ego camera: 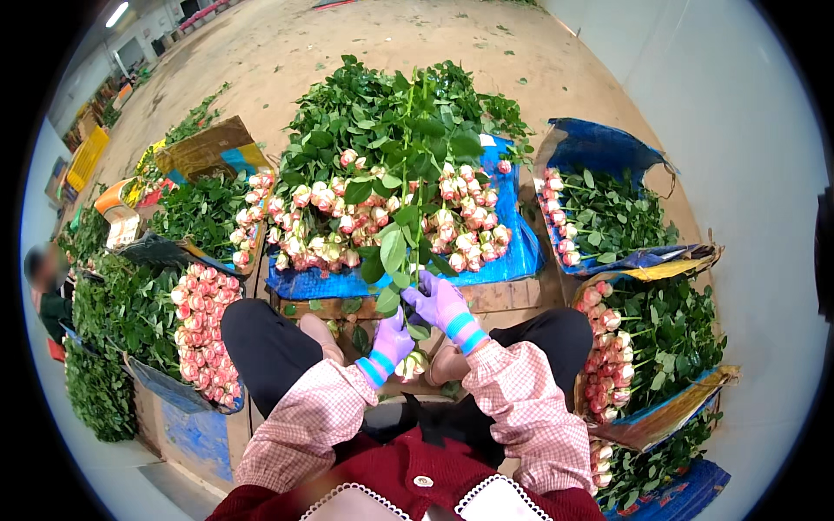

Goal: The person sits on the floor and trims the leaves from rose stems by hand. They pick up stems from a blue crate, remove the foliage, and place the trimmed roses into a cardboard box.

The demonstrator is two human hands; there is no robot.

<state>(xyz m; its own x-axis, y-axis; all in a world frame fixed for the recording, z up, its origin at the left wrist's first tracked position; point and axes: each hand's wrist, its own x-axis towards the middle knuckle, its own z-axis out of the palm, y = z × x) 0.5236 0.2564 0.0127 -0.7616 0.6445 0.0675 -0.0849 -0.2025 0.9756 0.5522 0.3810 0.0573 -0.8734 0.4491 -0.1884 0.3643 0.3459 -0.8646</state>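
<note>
Both my hands wear purple gloves with blue-striped cuffs. My left hand (393,340) is closed on the upper stem of a rose, just above its pale bloom (412,366), which hangs toward my lap. A little farther up the same stem, the fingers of my right hand (438,301) grip it among the leaves. The leafy green stem (405,163) stretches away from me over a heap of pink-and-white roses (384,215). That heap lies on a blue plastic sheet (521,241), blooms toward me and foliage (352,117) pointing away.
Wrapped rose bundles stand on my left (205,332) and right (609,355), with cardboard and plastic flaps (202,146) sticking up. A wooden edge (502,294) runs before my knees. Fallen leaves dot the floor (554,78). A pale wall (730,130) rises at right; a person (49,286) is at far left.
</note>
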